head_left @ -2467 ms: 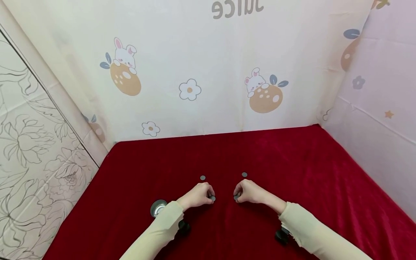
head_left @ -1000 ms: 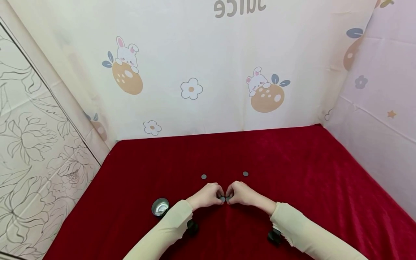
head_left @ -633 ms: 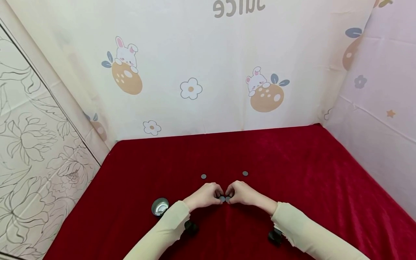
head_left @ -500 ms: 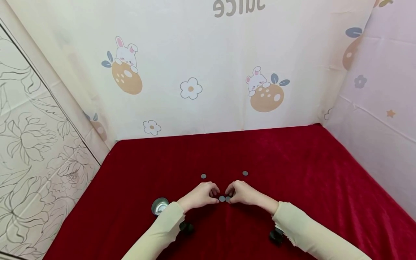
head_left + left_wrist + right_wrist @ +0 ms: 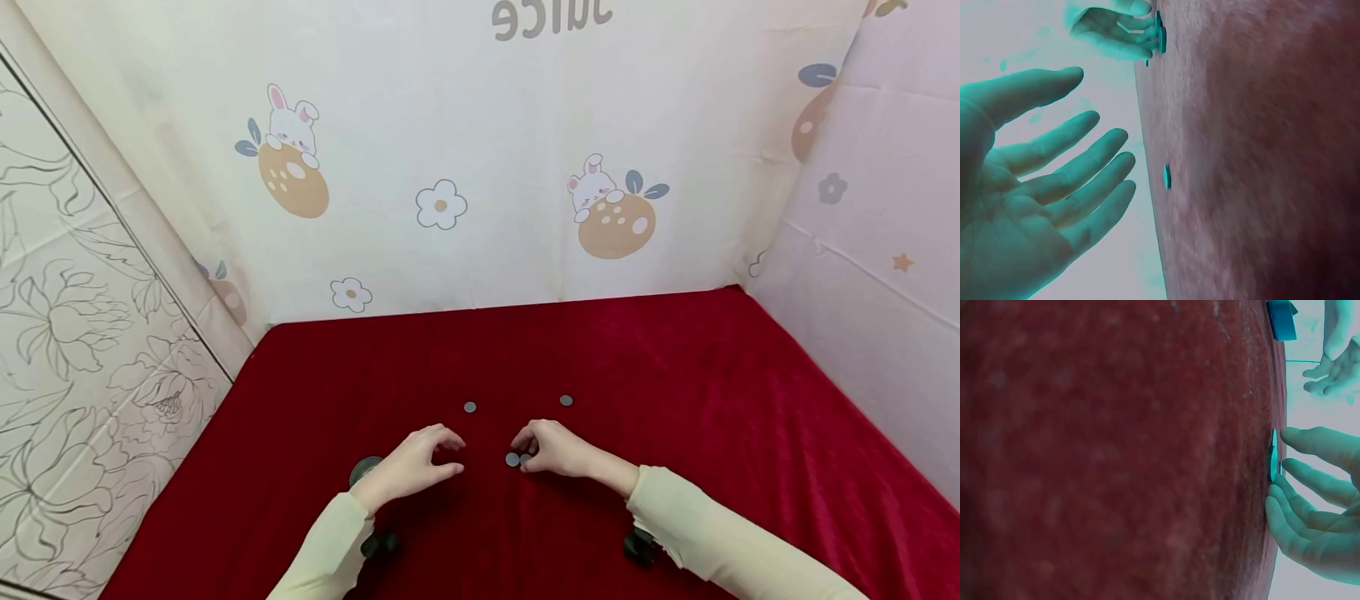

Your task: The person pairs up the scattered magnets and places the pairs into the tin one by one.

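Note:
Two flat grey discs lie side by side on the red cloth, a left disc (image 5: 512, 459) and a right disc (image 5: 525, 459) partly behind my right thumb. My right hand (image 5: 558, 450) stays over the pair; in the right wrist view its thumb and fingers are spread loosely around the near disc (image 5: 1274, 464), with a gap between them. Off to the left, my left hand (image 5: 416, 462) hovers with fingers spread and nothing in them. Its bare palm also shows in the left wrist view. Farther back lie a far-left disc (image 5: 470, 407) and a far-right disc (image 5: 566, 401).
A small metal bowl (image 5: 364, 469) stands at the left, mostly hidden by my left hand. Red cloth (image 5: 637, 358) covers the table. A printed curtain (image 5: 510, 167) hangs behind the table's far edge. Dark wrist devices (image 5: 639, 547) sit under both wrists.
Both hands brought the two discs together in the middle. My left hand then let go of its disc and moved left towards the bowl. My right hand's fingers have loosened a little.

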Demonstrator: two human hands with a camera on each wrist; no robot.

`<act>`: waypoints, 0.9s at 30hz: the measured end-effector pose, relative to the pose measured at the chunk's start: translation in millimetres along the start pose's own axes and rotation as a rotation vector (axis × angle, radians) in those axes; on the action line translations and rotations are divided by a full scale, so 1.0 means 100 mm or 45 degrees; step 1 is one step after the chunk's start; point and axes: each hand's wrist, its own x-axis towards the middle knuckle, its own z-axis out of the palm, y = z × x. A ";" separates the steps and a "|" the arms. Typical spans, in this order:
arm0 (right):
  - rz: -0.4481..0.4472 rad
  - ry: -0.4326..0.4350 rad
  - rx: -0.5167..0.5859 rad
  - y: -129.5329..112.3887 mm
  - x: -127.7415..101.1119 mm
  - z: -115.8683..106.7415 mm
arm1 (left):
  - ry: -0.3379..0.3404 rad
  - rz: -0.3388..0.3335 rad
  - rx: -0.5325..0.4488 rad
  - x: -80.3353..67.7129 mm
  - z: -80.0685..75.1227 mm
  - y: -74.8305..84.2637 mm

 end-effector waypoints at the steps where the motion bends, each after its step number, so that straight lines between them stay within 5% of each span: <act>1: 0.005 0.001 0.005 0.00 0.00 0.01 | 0.011 -0.010 0.006 -0.03 -0.01 -0.01; 27: -0.035 0.052 -0.140 -0.04 0.06 0.12 | 0.290 -0.186 0.008 -0.58 -0.21 -0.25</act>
